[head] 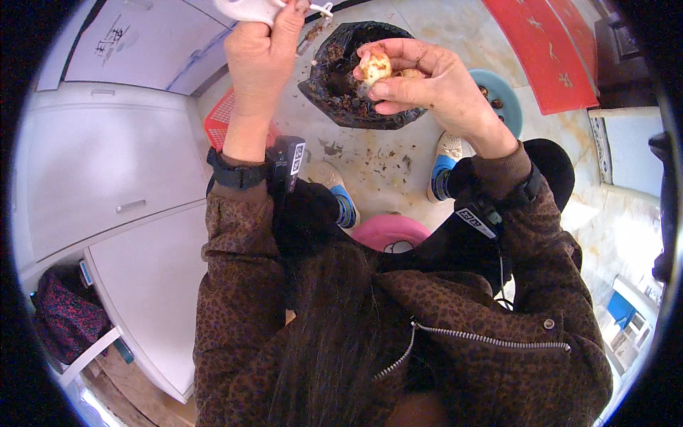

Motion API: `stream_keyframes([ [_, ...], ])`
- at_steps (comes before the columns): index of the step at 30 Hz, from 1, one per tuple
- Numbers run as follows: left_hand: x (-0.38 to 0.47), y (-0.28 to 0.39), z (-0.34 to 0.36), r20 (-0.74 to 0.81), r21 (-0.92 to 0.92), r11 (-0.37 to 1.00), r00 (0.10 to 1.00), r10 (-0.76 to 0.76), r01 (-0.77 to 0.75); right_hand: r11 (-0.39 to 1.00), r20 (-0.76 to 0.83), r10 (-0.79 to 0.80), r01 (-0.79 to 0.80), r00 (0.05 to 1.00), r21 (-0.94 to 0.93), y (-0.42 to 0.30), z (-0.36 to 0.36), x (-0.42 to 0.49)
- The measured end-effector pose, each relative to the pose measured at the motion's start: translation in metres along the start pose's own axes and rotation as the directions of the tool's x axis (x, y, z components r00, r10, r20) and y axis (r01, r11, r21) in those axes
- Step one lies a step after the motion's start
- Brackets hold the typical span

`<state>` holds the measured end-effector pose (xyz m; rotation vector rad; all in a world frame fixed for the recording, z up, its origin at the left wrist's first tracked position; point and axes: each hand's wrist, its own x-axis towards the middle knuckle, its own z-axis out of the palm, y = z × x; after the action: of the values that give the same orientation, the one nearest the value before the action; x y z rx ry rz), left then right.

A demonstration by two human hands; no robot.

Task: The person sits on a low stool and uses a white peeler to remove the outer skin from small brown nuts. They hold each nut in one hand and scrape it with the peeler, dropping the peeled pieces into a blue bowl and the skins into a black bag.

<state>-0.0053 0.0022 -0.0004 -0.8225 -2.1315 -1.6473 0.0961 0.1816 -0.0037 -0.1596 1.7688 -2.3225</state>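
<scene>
My left hand (261,58) is closed on a white plastic object (248,9) at the top edge of the view; its far part is cut off, so I cannot tell what it is. Between the fingertips and thumb of my right hand (432,85) is a pale, partly peeled bulb or tuber (375,65) with brown patches and a pinkish tip. Another pale piece (411,73) shows behind the thumb. Beneath the right hand, a black plastic bag (347,120) stands open on the floor with brown peelings inside. My two hands are apart.
A blue basin (513,104) holding several brown round pieces stands right of the bag. A red plastic basket (220,115) is at left, beside white cabinets (106,160). Brown scraps (384,160) lie between my shoes. A pink basin (392,227) is nearer my body; a red panel (555,58) is at upper right.
</scene>
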Motion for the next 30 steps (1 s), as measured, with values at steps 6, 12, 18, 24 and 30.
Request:
stream_keyframes([
  [6, -0.009, 0.024, 0.009, -0.021, -0.153, 0.987, 0.998, 0.054, -0.057, 0.98, -0.042, -0.148, 0.141, 0.988, -0.141, 0.006, 0.0, 0.004],
  [12, -0.013, 0.024, 0.016, 0.194, -0.11, 0.93, 0.91, 0.366, -0.35, 0.985, -0.014, -0.098, 0.095, 0.995, -0.143, 0.005, 0.0, 0.002],
  [18, -0.009, 0.01, 0.012, 0.243, 0.043, 0.942, 0.918, 0.314, -0.334, 0.992, 0.05, -0.101, 0.105, 0.994, -0.074, 0.006, 0.0, 0.0],
  [24, -0.009, 0.018, 0.004, -0.047, -0.179, 0.98, 0.996, 0.076, -0.083, 0.982, -0.032, -0.092, 0.086, 0.995, -0.17, 0.005, -0.002, 0.003],
  [30, -0.015, 0.026, 0.017, 0.16, -0.203, 0.927, 0.924, 0.348, -0.314, 0.985, -0.032, -0.083, 0.077, 0.996, -0.151, 0.005, 0.0, 0.002],
])
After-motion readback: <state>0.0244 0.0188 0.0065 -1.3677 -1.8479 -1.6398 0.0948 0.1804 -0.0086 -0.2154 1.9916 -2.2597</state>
